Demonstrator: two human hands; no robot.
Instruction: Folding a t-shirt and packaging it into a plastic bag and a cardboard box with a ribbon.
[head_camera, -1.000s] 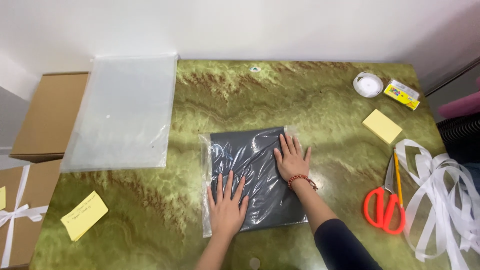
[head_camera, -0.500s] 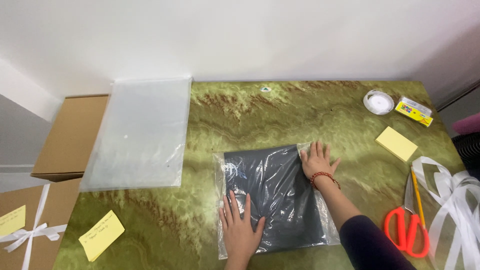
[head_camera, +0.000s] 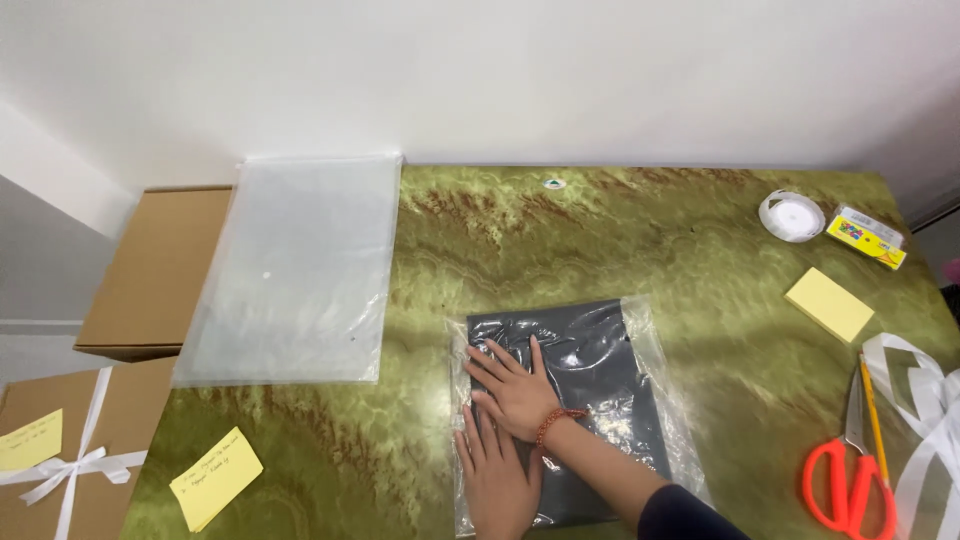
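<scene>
near the table's (head_camera: 700, 300) front edge our left hand (head_camera: 497, 478) and right hand (head_camera: 518, 388) lie flat, fingers spread, gripping nothing, on the bagged dark garment (head_camera: 590, 380). we'd best press evenly outward so air leaves. farther back, at the far left corner, lie clear bags (head_camera: 295, 265).

- Bright, even indoor light falls from above; the white wall (head_camera: 600, 70) is softly lit, without hot spots.
- Shadows are faint: a thin soft one under the right hand (head_camera: 515, 385) and forearm.
- White glare streaks ripple over the clear plastic bag (head_camera: 590, 350) around the dark folded cloth, and a milky sheen lies on the large plastic bag (head_camera: 290, 270) at the bench's far left corner.
- Focus is sharp throughout; the bench (head_camera: 650, 230) edges bow slightly towards the frame borders.
</scene>
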